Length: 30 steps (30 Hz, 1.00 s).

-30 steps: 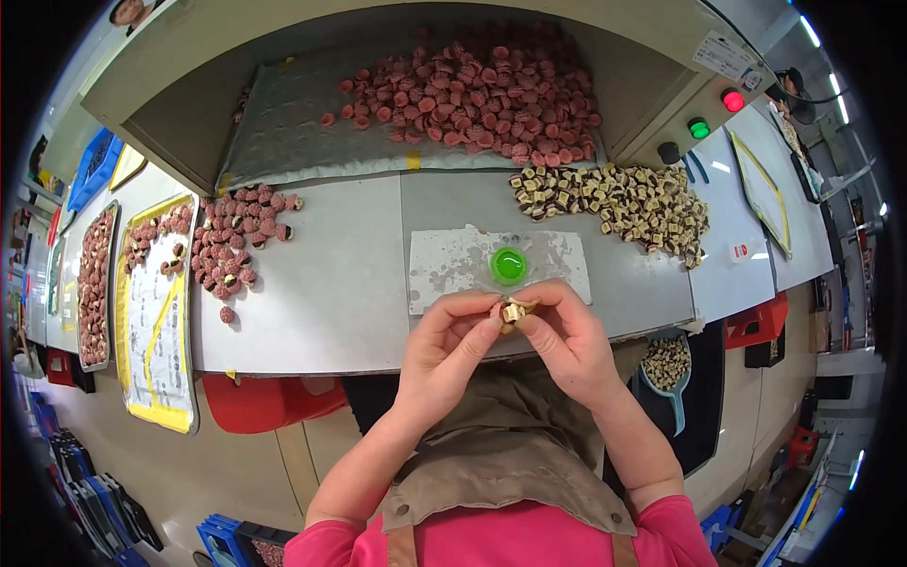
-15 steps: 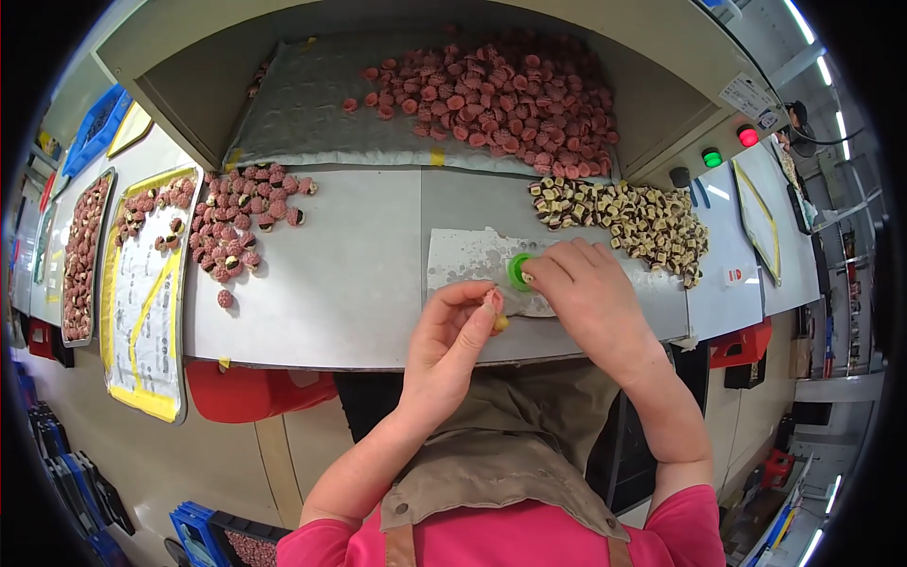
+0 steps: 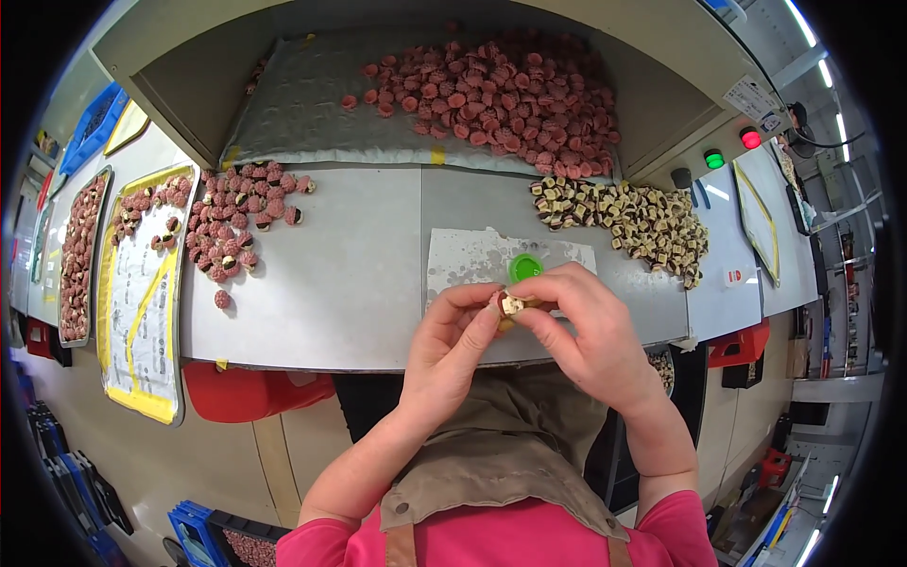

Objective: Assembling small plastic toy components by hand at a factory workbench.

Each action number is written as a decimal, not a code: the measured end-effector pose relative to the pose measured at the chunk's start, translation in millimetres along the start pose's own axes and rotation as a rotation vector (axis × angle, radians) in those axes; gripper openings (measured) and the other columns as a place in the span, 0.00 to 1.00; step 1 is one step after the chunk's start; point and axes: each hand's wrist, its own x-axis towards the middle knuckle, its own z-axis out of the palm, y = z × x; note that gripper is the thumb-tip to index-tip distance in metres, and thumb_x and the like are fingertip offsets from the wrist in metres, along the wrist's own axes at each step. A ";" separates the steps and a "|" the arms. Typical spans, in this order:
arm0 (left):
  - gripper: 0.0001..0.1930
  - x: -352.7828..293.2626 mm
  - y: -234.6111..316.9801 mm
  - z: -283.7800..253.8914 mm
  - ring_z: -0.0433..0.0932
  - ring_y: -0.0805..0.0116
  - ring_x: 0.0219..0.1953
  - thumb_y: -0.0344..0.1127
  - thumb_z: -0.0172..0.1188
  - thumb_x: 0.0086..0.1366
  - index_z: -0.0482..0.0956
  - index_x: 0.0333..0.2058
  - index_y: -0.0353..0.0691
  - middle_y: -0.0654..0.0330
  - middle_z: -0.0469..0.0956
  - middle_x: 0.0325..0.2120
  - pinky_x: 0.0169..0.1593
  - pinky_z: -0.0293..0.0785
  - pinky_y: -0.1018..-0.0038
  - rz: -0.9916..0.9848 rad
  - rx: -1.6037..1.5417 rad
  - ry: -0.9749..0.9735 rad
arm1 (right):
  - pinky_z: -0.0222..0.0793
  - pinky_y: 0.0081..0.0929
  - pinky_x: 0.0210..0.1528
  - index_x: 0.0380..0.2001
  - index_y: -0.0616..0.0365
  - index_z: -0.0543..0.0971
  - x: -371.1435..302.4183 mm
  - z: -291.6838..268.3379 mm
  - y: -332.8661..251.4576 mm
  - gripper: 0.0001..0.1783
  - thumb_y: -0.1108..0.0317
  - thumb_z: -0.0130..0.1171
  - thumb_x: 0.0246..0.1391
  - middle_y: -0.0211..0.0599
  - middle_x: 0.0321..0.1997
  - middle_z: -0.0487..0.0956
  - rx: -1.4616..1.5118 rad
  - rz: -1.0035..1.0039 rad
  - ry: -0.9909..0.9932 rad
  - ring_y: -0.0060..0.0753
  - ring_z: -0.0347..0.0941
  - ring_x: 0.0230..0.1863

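In front of my apron, my left hand (image 3: 444, 345) and my right hand (image 3: 595, 335) meet with their fingertips pinched together. Between the left thumb and fingers sits a small pink bumpy shell (image 3: 497, 300), mostly covered by them. A small cream-and-dark block (image 3: 512, 304) is gripped by the right thumb and forefinger, up against the shell. Just beyond the fingers a round green dish (image 3: 525, 267) stands on a white, wet-spotted sheet (image 3: 458, 260). To the right lies a heap of cream-and-dark blocks (image 3: 652, 222).
Many hollow pink shells (image 3: 501, 104) fill the grey mat in the recess ahead. Pink pieces with cream and dark showing (image 3: 241, 213) lie at the left, beside a yellow-edged tray (image 3: 142, 378). Red and green buttons (image 3: 714, 159) sit on the housing's right side.
My right hand has moved from the green dish toward me, bringing a cream-and-dark block to the shell in my left hand. The left hand has stayed nearly in place.
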 end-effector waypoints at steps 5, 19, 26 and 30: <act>0.13 0.0 -0.6 1.5 0.72 0.75 0.47 0.32 0.52 0.68 0.68 0.49 0.35 0.60 0.74 0.44 0.53 0.69 0.76 0.021 0.005 0.002 | 0.72 0.28 0.34 0.38 0.62 0.76 1.4 3.3 1.4 0.12 0.79 0.60 0.48 0.41 0.35 0.76 -0.070 -0.037 0.029 0.38 0.74 0.35; 0.12 -1.2 -3.4 4.9 0.73 0.75 0.46 0.31 0.53 0.67 0.72 0.47 0.35 0.61 0.74 0.44 0.52 0.70 0.76 0.137 0.074 0.014 | 0.71 0.29 0.35 0.37 0.61 0.76 0.6 -0.5 5.2 0.12 0.77 0.63 0.47 0.39 0.34 0.76 -0.027 -0.056 0.006 0.38 0.74 0.35; 0.13 -2.1 4.0 2.7 0.73 0.72 0.46 0.30 0.51 0.68 0.70 0.50 0.34 0.59 0.74 0.44 0.50 0.71 0.74 -0.080 -0.022 -0.012 | 0.69 0.31 0.32 0.36 0.59 0.75 -13.5 18.8 13.3 0.13 0.75 0.65 0.44 0.38 0.32 0.74 -0.128 -0.193 0.212 0.42 0.71 0.32; 0.16 -8.6 4.9 7.0 0.73 0.73 0.47 0.32 0.53 0.67 0.68 0.52 0.35 0.59 0.73 0.45 0.51 0.70 0.75 -0.165 -0.057 -0.049 | 0.69 0.30 0.34 0.37 0.59 0.76 -25.5 17.5 20.6 0.14 0.73 0.66 0.44 0.36 0.34 0.73 -0.099 -0.220 0.237 0.40 0.71 0.33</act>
